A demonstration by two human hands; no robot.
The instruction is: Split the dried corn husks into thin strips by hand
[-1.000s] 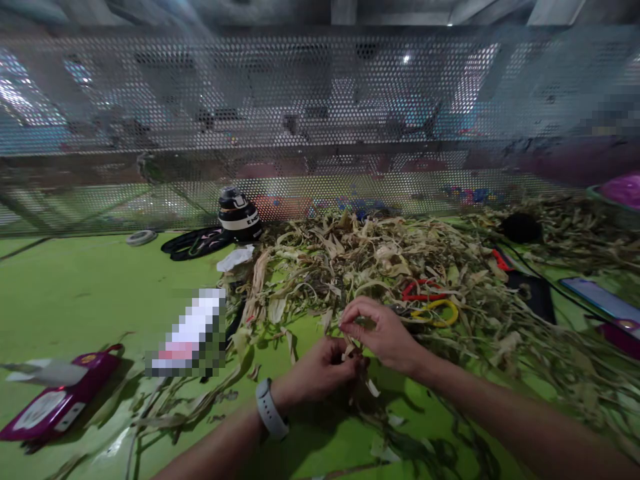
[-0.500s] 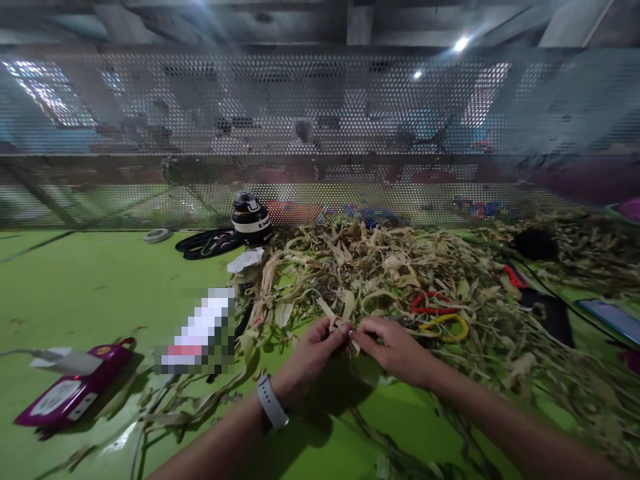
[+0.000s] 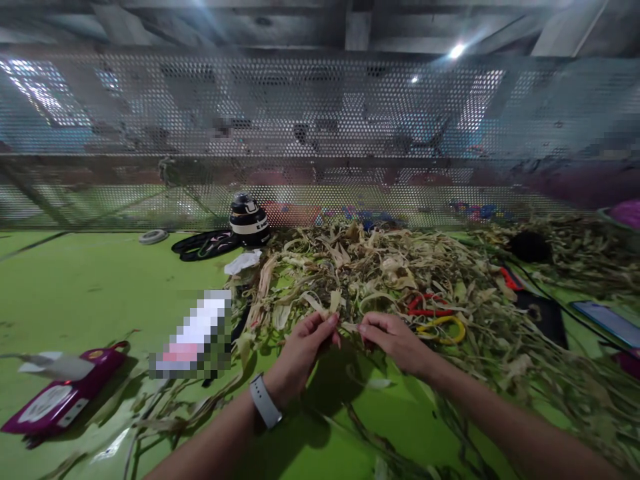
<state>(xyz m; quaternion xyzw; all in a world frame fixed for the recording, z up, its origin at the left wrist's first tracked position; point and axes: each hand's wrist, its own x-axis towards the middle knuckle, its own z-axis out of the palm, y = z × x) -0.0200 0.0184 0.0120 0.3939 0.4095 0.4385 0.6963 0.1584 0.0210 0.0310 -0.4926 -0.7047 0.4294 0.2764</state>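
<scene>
Pale dried leaf strips point(image 3: 334, 303) rise from the fingertips of my left hand point(image 3: 311, 340), which pinches them between thumb and fingers. A grey band circles that wrist. My right hand point(image 3: 387, 339) is closed on the other end of a pale strip point(image 3: 349, 327) stretched between the two hands. Both hands are above the green table point(image 3: 370, 413), at the front edge of a wide heap of dried leaf strips point(image 3: 395, 260). Scissors with red point(image 3: 429, 305) and yellow point(image 3: 450, 330) handles lie partly buried just beyond my right hand.
A black bottle point(image 3: 249, 220) stands behind the heap's left end, beside a black coiled item point(image 3: 205, 245). At the left lies a purple power strip point(image 3: 65, 393) with a plug. A phone point(image 3: 607, 320) lies at the right. A perforated screen point(image 3: 300, 143) spans the back.
My hands have moved apart, and a strip now shows between them. My left hand has shifted slightly left. The whole view has shifted a little.
</scene>
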